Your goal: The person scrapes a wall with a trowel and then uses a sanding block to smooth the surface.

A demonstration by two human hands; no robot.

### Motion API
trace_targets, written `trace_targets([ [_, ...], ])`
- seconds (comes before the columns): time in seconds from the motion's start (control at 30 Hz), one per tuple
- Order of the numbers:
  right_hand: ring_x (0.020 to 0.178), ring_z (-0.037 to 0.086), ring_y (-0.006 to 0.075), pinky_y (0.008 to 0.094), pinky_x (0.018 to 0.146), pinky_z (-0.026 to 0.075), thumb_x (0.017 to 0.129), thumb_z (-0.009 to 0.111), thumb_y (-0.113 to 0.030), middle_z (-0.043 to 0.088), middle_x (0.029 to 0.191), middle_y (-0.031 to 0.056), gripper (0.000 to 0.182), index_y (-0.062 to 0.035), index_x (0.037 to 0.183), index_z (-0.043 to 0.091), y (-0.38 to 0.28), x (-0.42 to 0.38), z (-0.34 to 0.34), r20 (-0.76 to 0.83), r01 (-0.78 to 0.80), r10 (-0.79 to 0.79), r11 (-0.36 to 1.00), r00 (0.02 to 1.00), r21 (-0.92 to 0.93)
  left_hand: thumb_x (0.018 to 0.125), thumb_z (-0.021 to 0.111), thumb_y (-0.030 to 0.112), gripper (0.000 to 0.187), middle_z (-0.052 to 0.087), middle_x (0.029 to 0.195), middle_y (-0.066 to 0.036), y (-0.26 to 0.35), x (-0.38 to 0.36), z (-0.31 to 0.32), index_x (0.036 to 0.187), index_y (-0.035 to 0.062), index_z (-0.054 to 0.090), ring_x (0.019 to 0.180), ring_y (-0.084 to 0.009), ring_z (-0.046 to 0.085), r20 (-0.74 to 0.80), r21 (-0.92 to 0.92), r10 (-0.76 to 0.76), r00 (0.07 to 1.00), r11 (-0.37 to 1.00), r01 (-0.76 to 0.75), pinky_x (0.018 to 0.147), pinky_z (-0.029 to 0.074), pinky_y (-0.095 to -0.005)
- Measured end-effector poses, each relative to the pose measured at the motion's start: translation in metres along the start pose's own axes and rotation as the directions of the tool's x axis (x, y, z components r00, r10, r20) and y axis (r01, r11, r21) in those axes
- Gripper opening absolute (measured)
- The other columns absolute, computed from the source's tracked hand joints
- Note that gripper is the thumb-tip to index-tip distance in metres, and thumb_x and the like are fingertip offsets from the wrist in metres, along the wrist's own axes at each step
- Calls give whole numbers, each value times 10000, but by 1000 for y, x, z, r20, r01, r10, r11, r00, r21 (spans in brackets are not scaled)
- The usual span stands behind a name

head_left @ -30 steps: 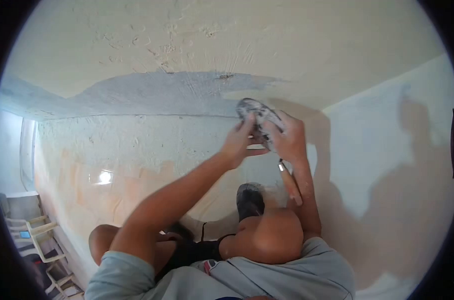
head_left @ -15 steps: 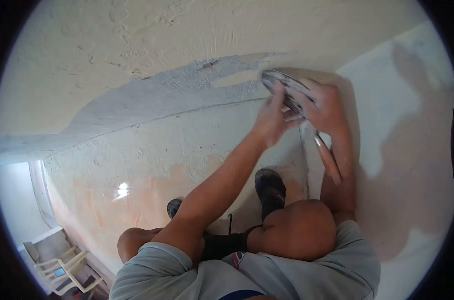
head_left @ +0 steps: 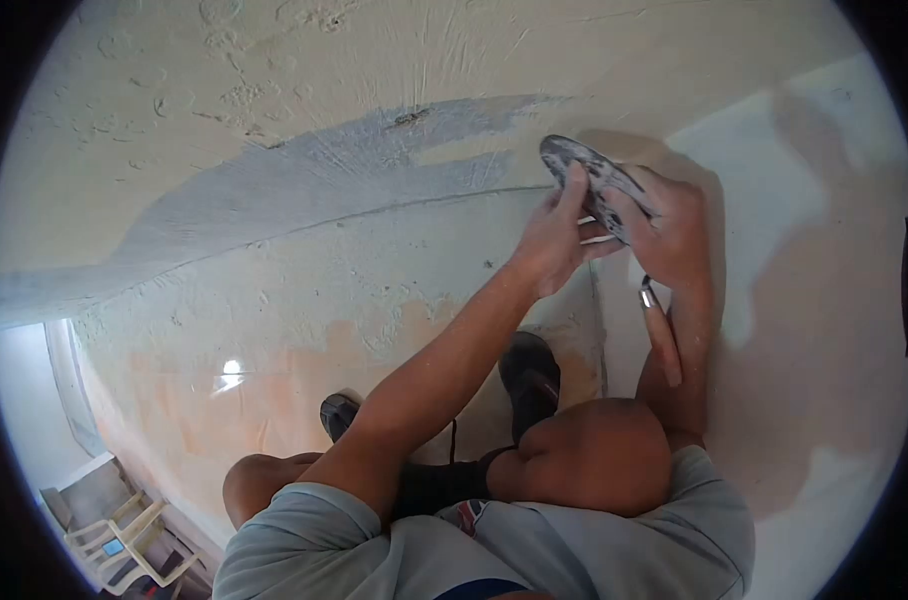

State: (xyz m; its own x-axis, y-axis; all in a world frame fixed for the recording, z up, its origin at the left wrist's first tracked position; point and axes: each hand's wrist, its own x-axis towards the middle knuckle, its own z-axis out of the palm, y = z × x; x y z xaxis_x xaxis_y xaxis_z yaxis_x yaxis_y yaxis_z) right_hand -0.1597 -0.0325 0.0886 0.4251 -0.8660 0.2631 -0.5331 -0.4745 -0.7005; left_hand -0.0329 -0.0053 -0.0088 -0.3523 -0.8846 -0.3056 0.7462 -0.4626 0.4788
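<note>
A round dark disc (head_left: pixel 581 158), mottled with whitish dust or smears, is tilted between my two hands, close to the wall. My left hand (head_left: pixel 557 238) pinches its lower left side, thumb on the face and fingers underneath. My right hand (head_left: pixel 669 225) grips the right side, its thumb pressed on the same face. Below my right hand hangs a tool with a wooden handle (head_left: pixel 662 345) and metal ferrule, lying along the forearm. The rest of that tool is hidden behind the hand.
The wall (head_left: pixel 274 80) ahead is rough, with a smoother grey patch (head_left: pixel 304 180) along its lower part. A pale side wall (head_left: pixel 804 290) stands close on my right. The floor (head_left: pixel 304 310) is stained and spattered. A plastic chair (head_left: pixel 124 540) is at the lower left.
Both hands and the disc have shifted slightly right, and more of the disc's face shows. The wooden handle has swung a little lower.
</note>
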Motion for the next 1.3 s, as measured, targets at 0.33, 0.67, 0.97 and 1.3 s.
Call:
trace_targets([
  [0.33,724,608,466,441,607,503,927,639,-192,633,783,247,195,4,917,637,1,20,107,96,95,-101,993,990,63,1007,286,694,789,551,1362,-155,23,-31,-86,1424,43,441,1228,-289,565,-204,60,104,973,994,-93,999,530,-430],
  [0.67,674,703,357,380,596,546,917,628,-108,687,779,218,169,15,1009,701,-14,6,35,17,-26,27,999,1000,-29,966,436,706,854,498,1387,-183,4,-12,-23,1424,-13,392,1157,-327,581,-71,25,22,997,999,-20,912,575,-510],
  [0.97,742,642,479,522,664,522,902,587,-146,656,790,243,157,3,865,620,-2,19,166,104,142,-146,989,984,38,967,296,756,832,601,1319,-116,26,-48,-135,1423,80,461,1196,-238,597,-288,120,150,946,986,-120,952,536,-416],
  [1.3,695,729,268,347,643,557,914,648,-76,714,825,196,201,-5,1090,712,-18,-14,10,-113,-63,64,998,992,12,984,408,698,749,575,1183,-125,13,-18,6,1305,28,493,1087,-269,609,-80,125,-20,997,992,29,914,553,-460],
])
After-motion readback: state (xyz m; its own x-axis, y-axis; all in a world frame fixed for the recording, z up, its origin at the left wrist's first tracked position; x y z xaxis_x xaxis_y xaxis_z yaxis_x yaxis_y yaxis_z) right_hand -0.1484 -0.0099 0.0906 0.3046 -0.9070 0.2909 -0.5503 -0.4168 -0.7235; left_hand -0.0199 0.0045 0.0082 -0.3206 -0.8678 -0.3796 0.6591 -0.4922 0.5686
